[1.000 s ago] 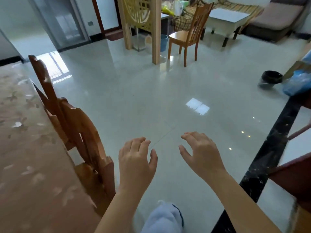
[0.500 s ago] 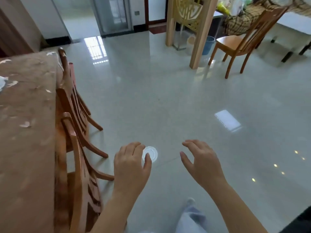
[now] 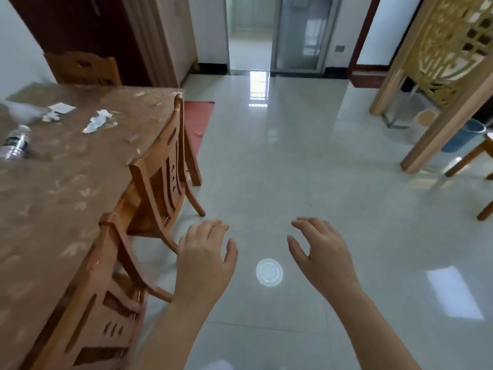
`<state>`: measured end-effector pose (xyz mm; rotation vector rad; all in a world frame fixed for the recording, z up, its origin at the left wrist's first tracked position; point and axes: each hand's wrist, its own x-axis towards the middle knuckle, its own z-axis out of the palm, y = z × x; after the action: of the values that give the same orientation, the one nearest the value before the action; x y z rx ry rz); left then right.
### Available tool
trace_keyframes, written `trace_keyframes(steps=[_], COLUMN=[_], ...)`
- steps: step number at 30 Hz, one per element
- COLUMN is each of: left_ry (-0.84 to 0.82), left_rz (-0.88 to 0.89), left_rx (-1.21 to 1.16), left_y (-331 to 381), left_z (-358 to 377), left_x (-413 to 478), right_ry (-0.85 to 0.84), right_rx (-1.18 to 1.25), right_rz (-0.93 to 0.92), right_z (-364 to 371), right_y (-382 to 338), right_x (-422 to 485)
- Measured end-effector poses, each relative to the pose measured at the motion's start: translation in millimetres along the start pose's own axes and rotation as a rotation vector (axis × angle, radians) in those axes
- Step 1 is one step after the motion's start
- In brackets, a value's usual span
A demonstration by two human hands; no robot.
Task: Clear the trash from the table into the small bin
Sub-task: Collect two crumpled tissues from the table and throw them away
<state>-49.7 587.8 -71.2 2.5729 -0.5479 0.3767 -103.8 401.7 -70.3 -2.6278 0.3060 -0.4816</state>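
Both hands were held empty above the tiled floor, beside the table.

The left hand (image 3: 205,260) and the right hand (image 3: 322,255) were seen palm down and well apart, fingers loosely curled and slightly spread, with nothing gripped. The trash was found on the brown-clothed table (image 3: 66,196) at the left: a crumpled tissue (image 3: 97,121), a smaller tissue scrap (image 3: 50,116) just beside a flat white paper (image 3: 62,108), and a plastic bottle (image 3: 14,142) laid on its side. A near wooden chair (image 3: 106,303) and a far wooden chair (image 3: 162,177) were tucked against the table. A blue bin (image 3: 464,134) was seen far right, beside a wooden post (image 3: 448,121).
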Motion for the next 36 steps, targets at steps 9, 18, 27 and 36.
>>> trace_keyframes(steps=[9, 18, 27, 36], left_ry=[0.029, 0.123, 0.137, 0.291], left_rz=[-0.195, -0.256, -0.366, -0.600], left_rx=[0.065, 0.048, 0.092, 0.200], left_y=[-43.6, -123.1, -183.4, -244.6], left_z=[39.9, 67.1, 98.2, 140.4], left_x=[93.8, 276.9, 416.1, 568.4], right_ry=[-0.136, -0.167, -0.236, -0.373], right_rx=[0.070, 0.065, 0.111, 0.147], right_rz=[-0.170, -0.236, -0.287, -0.539], right_z=[64.8, 134.0, 202.8, 280.2], right_y=[8.1, -20.7, -26.4, -42.5], right_x=[141.5, 338.2, 498.7, 702.7])
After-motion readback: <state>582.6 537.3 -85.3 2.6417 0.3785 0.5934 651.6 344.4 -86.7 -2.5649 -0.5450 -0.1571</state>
